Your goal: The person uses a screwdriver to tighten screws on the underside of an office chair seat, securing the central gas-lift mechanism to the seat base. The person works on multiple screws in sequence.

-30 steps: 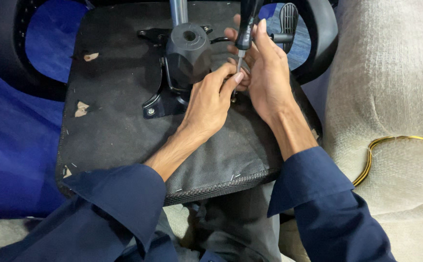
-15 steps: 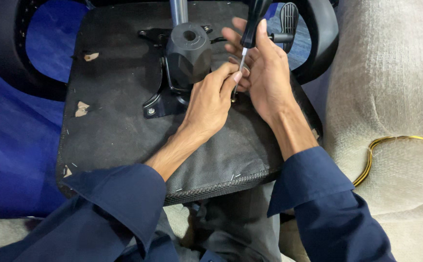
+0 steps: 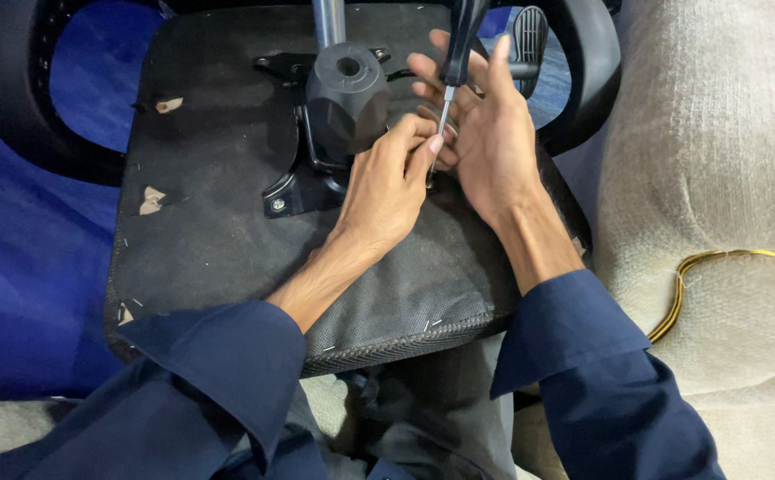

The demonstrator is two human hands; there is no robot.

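With the right hand [image 3: 494, 142] grasping a screwdriver [image 3: 455, 53] upright and the left hand [image 3: 385, 182] pinching its tip against the upturned chair seat [image 3: 218, 222] beside the black mechanism [image 3: 345, 102], a screw seems mid-turn, needing steady downward pressure.

Both forearms are extended forward, sleeved in dark blue to mid-forearm. The left hand [image 3: 385, 182] is laid palm-down beside the screwdriver [image 3: 448, 98], fingertips pinched at its shaft. The right hand [image 3: 485, 133] is loosely wrapped around its handle, fingers half spread.
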